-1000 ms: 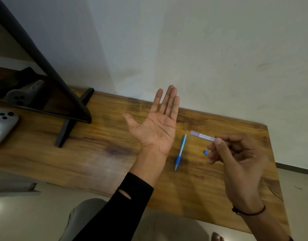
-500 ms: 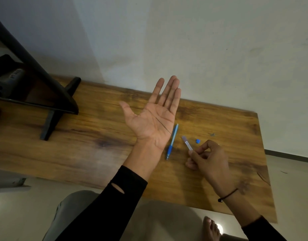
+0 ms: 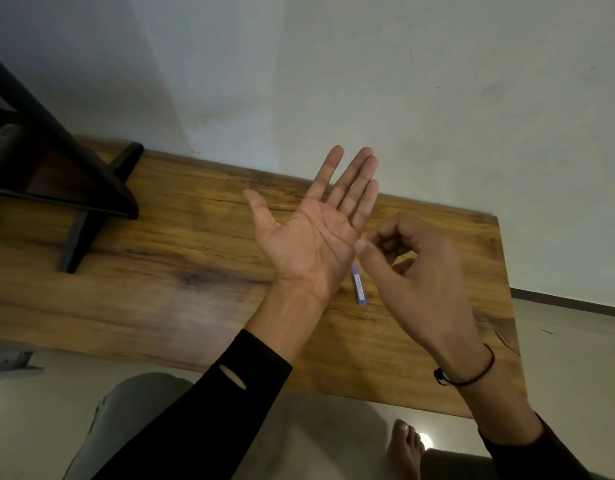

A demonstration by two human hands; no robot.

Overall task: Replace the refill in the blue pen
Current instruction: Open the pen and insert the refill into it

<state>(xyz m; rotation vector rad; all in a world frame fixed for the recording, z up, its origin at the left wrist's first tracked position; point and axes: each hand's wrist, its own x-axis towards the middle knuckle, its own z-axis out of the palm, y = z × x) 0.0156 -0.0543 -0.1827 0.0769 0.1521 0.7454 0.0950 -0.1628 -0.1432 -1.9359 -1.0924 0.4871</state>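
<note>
A short blue piece of the pen (image 3: 359, 285), printed with a white label, lies flat on the wooden table (image 3: 181, 271), showing in the gap between the two hands. Its upper end passes out of sight behind the thumb of the right hand, so its full length cannot be told, and whether it is the barrel or a refill case cannot be settled from this view. Whether the thumb touches it also cannot be told.

The right hand (image 3: 417, 268) is held just right of that piece, back of the hand toward the camera, fingers curled inward and the thumb stretched toward the left palm. Nothing can be seen between its fingers; whether it pinches anything small cannot be told. A dark cord bracelet (image 3: 472, 375) circles its wrist above a black sleeve (image 3: 534, 452).

The left hand (image 3: 309, 237) is raised over the table, palm up and toward the camera, all fingers straight and close together, thumb spread; it is released and carries nothing. Its forearm runs down into a black sleeve (image 3: 209, 410) with a small slit in the cloth.

At the table's far left stands a black frame with a dark foot (image 3: 91, 216) resting on the wood. The table's far edge meets a pale wall (image 3: 368, 81). Below the near edge, grey trouser legs (image 3: 136, 427) and a bare foot (image 3: 405, 448) show on the floor.
</note>
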